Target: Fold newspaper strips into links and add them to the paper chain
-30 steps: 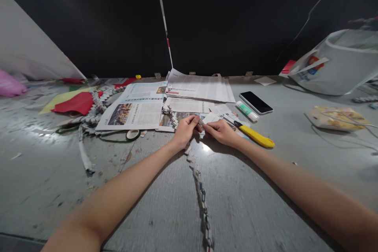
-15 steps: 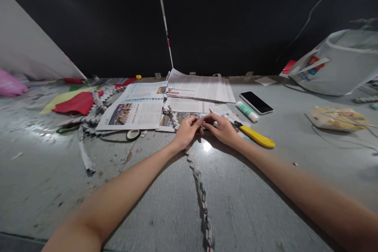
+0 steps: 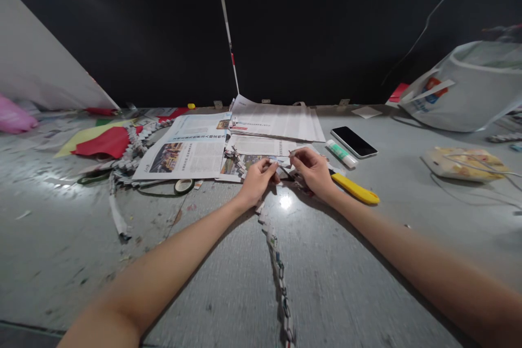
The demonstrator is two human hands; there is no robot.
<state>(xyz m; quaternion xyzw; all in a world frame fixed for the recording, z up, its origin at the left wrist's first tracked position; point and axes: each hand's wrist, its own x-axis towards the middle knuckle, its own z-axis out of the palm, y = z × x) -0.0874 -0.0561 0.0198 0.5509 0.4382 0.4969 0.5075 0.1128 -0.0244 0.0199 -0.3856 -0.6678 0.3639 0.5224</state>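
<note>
- Your left hand (image 3: pixel 256 182) is pinched shut on the far end of a folded newspaper chain (image 3: pixel 277 261), thumb and fingers closed over the last link at the near edge of the spread newspaper sheets (image 3: pixel 191 147).
- Your right hand (image 3: pixel 314 171) is also closed, thumb and forefinger gripping a small paper strip (image 3: pixel 285 166) that bridges the gap to the left hand; how the strip meets the chain is too small to tell.
- The chain lies flat on the grey table (image 3: pixel 408 261), running from your left hand straight back toward you down the middle of the view.
- Expect it to be very light and limp along its length, stiff only within each folded link. It will likely tear or unfold if pulled hard, so hold it at the link being worked, flat between thumb and fingertip, rather than dragging it by the tail.
- Both forearms reach forward and converge, wrists low near the table, palms turned inward toward each other.
- A yellow utility knife (image 3: pixel 354 189) lies just beside your right wrist; beyond it are a glue stick (image 3: pixel 341 154) and a phone (image 3: pixel 353 141).
- A tape roll (image 3: pixel 183 186) sits near the left hand, with red paper (image 3: pixel 104 142) further left.
</note>
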